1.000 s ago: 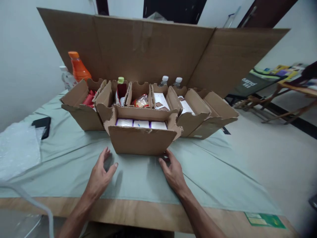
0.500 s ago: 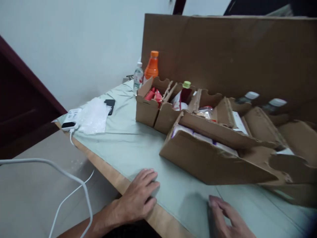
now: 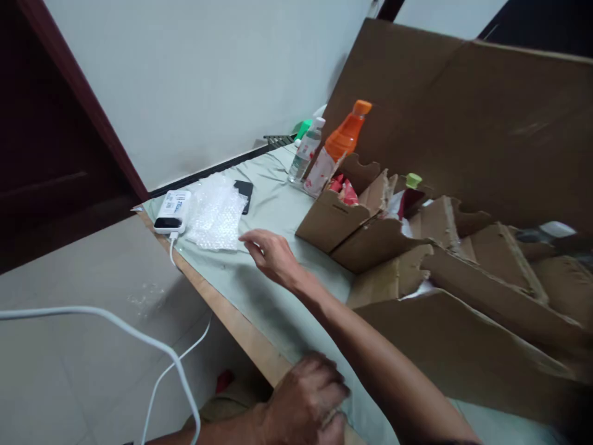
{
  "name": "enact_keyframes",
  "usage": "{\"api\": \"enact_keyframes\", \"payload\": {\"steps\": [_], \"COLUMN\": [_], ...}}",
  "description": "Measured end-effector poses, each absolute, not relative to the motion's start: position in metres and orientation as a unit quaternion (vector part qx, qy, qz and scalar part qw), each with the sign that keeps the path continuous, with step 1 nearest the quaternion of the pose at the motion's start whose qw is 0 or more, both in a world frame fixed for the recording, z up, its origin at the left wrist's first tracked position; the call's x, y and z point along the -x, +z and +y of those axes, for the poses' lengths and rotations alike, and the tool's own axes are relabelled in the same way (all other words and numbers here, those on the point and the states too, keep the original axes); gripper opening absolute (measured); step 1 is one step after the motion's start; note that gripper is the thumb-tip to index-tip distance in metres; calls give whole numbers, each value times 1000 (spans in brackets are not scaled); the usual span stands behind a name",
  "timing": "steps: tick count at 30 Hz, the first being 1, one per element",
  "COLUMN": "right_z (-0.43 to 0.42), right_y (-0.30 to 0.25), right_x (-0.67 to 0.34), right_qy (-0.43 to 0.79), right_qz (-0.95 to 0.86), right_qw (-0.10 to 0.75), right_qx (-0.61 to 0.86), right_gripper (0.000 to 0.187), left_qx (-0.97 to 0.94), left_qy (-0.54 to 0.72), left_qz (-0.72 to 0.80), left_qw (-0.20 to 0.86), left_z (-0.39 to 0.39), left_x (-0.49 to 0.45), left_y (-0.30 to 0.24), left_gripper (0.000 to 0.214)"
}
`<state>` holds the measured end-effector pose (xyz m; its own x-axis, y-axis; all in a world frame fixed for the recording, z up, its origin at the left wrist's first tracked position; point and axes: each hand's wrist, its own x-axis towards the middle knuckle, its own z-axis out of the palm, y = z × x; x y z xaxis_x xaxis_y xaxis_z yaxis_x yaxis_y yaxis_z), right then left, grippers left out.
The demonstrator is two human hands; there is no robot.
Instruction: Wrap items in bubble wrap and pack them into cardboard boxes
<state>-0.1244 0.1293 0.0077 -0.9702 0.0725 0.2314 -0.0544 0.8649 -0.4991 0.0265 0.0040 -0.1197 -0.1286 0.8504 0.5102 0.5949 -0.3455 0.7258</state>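
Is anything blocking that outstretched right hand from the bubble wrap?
Nothing visible stands between the right hand and the bubble wrap. Whether the fingertips touch its edge is hard to tell. The black phone lies at the wrap's edge, off to the side of that short path.

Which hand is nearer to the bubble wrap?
Right. The right hand is beside the bubble wrap, contact unclear; the left hand is farther back, by the table edge.
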Motion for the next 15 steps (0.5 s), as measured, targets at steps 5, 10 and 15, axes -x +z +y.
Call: {"api": "enact_keyframes", "payload": {"steps": [5, 10, 15], "right_z": [108, 104, 109], "right_y": [-11, -38, -38], "right_x": [227, 261, 267], "right_qy": [150, 133, 205], "right_qz": [-987, -990, -979], "right_qw": [31, -5, 14], "right_qx": [-41, -45, -16], "right_gripper": [48, 37, 29], "left_qx": [-654, -536, -548], "left_qy": [472, 495, 481], "left_qz": [562, 608, 600], "left_qw": [184, 313, 329], "left_z": [20, 30, 25], "left_x": [-33, -38, -31], "left_y": [-145, -155, -148], "left_gripper": [26, 38, 27]}}
